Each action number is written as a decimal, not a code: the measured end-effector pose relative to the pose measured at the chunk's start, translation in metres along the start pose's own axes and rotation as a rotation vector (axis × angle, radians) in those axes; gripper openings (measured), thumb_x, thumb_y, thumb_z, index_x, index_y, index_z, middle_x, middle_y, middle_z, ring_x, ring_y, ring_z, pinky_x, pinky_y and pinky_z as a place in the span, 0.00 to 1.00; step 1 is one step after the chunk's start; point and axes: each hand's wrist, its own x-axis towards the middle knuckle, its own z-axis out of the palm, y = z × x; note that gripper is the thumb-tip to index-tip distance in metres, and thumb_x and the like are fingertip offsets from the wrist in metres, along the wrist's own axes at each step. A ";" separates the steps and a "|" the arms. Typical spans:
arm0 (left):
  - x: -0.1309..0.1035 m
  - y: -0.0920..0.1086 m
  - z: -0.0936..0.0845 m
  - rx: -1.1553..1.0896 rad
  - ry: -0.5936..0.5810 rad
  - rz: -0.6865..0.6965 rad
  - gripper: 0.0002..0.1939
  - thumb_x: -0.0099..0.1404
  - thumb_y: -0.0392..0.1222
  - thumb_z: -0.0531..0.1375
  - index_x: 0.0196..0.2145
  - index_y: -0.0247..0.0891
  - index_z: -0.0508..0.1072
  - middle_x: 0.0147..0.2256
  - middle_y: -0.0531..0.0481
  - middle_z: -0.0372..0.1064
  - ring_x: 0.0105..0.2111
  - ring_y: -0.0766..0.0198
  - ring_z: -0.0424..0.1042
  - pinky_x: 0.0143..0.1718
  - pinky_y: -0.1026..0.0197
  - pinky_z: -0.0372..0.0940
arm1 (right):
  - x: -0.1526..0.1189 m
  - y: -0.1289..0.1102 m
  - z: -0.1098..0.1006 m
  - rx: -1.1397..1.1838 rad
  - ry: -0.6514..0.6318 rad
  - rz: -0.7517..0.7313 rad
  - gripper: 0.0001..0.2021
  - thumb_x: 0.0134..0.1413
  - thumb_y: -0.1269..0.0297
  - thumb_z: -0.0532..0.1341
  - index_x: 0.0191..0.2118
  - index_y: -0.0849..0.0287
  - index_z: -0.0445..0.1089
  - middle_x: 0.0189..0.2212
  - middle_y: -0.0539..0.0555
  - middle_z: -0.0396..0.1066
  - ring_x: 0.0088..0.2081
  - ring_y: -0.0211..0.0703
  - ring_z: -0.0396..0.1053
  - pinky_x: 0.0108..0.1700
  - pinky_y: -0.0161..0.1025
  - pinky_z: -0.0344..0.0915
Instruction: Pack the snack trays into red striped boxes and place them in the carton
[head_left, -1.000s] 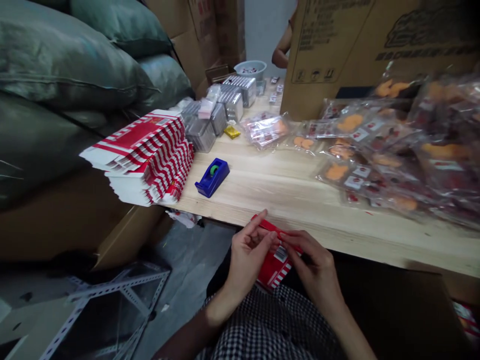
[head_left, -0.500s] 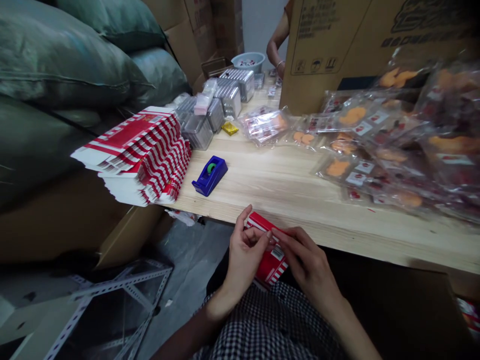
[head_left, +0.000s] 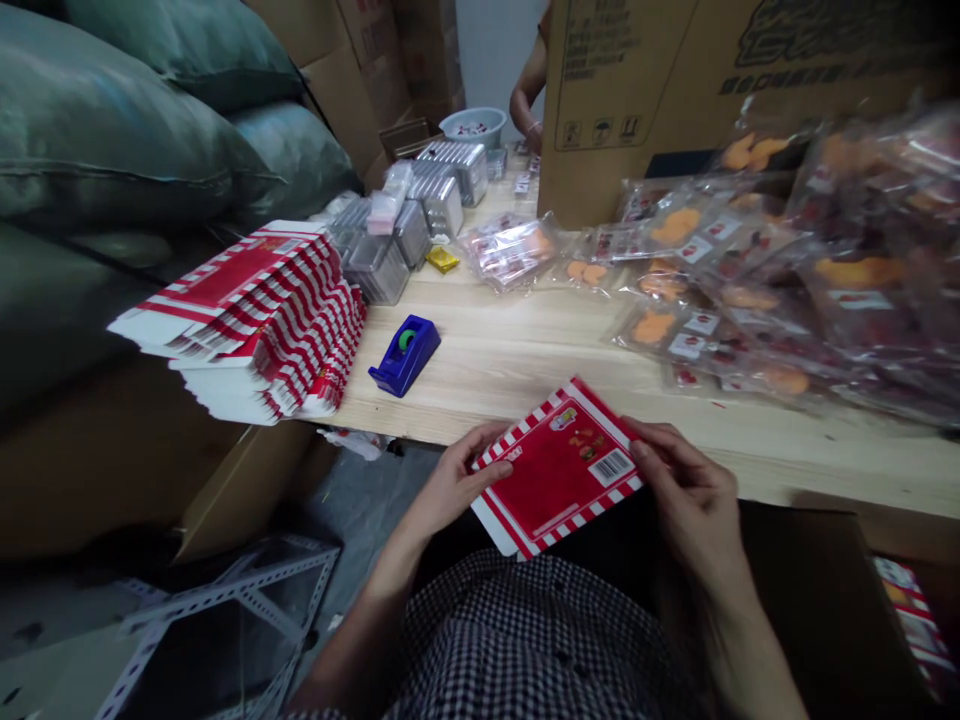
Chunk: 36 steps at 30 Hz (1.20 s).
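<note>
A red box with striped white edges and a barcode is held over my lap at the table's front edge, its broad face up. My left hand grips its left side, thumb on top. On the right side, my right hand pinches the edge between thumb and fingers. A blue tape dispenser with a green core stands on the table beyond my left hand. Farther left lies a tall stack of flat red and white striped cartons.
Clear plastic cases and a small yellow packet lie behind the dispenser. Clear bags with orange pieces are heaped at right before a big cardboard box. Another person's arm shows near a bowl. Sacks are piled left.
The red box has turned so that its broad face shows. My hands have moved apart, from close together over it to its opposite sides. The view has shifted slightly to the right.
</note>
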 end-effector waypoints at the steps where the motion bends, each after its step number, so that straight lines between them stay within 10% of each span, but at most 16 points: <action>1: 0.001 0.005 -0.003 -0.081 -0.103 -0.029 0.21 0.65 0.49 0.65 0.55 0.42 0.73 0.51 0.43 0.74 0.47 0.55 0.73 0.50 0.53 0.67 | 0.002 0.001 -0.006 0.034 0.015 0.004 0.11 0.63 0.63 0.64 0.49 0.49 0.79 0.49 0.54 0.74 0.51 0.48 0.73 0.55 0.45 0.69; 5: 0.004 0.034 -0.011 0.056 -0.079 0.091 0.16 0.67 0.45 0.64 0.51 0.41 0.75 0.46 0.46 0.77 0.42 0.59 0.75 0.46 0.58 0.68 | 0.007 0.006 -0.023 0.142 0.060 -0.015 0.10 0.60 0.64 0.67 0.46 0.47 0.79 0.51 0.53 0.76 0.53 0.48 0.74 0.54 0.42 0.72; 9: 0.016 0.058 -0.010 0.540 0.008 0.562 0.15 0.69 0.38 0.62 0.53 0.41 0.73 0.46 0.46 0.78 0.44 0.59 0.75 0.47 0.55 0.66 | 0.007 0.007 -0.033 0.162 0.069 -0.019 0.14 0.57 0.66 0.68 0.49 0.49 0.78 0.56 0.54 0.75 0.60 0.51 0.70 0.62 0.46 0.67; 15: 0.044 0.018 0.010 0.952 0.190 1.024 0.13 0.68 0.30 0.59 0.49 0.37 0.74 0.46 0.43 0.79 0.43 0.57 0.75 0.48 0.51 0.63 | 0.004 0.027 -0.040 0.155 0.103 0.050 0.16 0.61 0.61 0.66 0.55 0.49 0.75 0.64 0.54 0.66 0.66 0.53 0.62 0.70 0.55 0.55; 20: 0.038 -0.018 0.021 0.960 0.128 0.949 0.14 0.70 0.30 0.57 0.51 0.38 0.73 0.45 0.43 0.79 0.42 0.57 0.76 0.47 0.52 0.63 | 0.002 0.041 -0.034 0.073 0.098 0.114 0.16 0.61 0.56 0.65 0.53 0.50 0.76 0.60 0.54 0.71 0.64 0.53 0.65 0.69 0.57 0.55; 25: 0.043 0.042 -0.002 0.690 0.064 0.642 0.19 0.71 0.37 0.58 0.59 0.40 0.70 0.51 0.40 0.76 0.48 0.54 0.75 0.50 0.52 0.66 | 0.004 0.028 -0.030 0.092 0.192 0.073 0.20 0.66 0.55 0.60 0.61 0.49 0.69 0.63 0.55 0.68 0.64 0.53 0.65 0.68 0.57 0.57; 28: 0.086 0.074 -0.020 0.554 -0.281 0.411 0.20 0.73 0.44 0.56 0.61 0.43 0.70 0.53 0.45 0.76 0.47 0.56 0.76 0.48 0.58 0.68 | 0.013 0.023 -0.024 -0.142 0.241 -0.099 0.19 0.67 0.57 0.59 0.61 0.47 0.69 0.65 0.54 0.64 0.68 0.55 0.59 0.69 0.60 0.52; 31: 0.143 0.069 -0.023 0.599 -0.610 0.360 0.16 0.70 0.45 0.59 0.50 0.37 0.80 0.40 0.48 0.81 0.37 0.58 0.78 0.39 0.63 0.69 | 0.028 0.035 -0.010 -0.462 0.002 -0.294 0.21 0.67 0.58 0.59 0.63 0.44 0.66 0.70 0.52 0.56 0.72 0.57 0.47 0.71 0.67 0.40; 36: 0.214 0.036 -0.016 0.895 -0.420 0.345 0.15 0.62 0.47 0.67 0.44 0.38 0.82 0.43 0.44 0.80 0.42 0.55 0.77 0.47 0.60 0.69 | 0.048 0.082 0.007 -0.815 -0.285 -0.417 0.25 0.63 0.55 0.63 0.64 0.46 0.66 0.69 0.57 0.56 0.72 0.64 0.46 0.67 0.76 0.43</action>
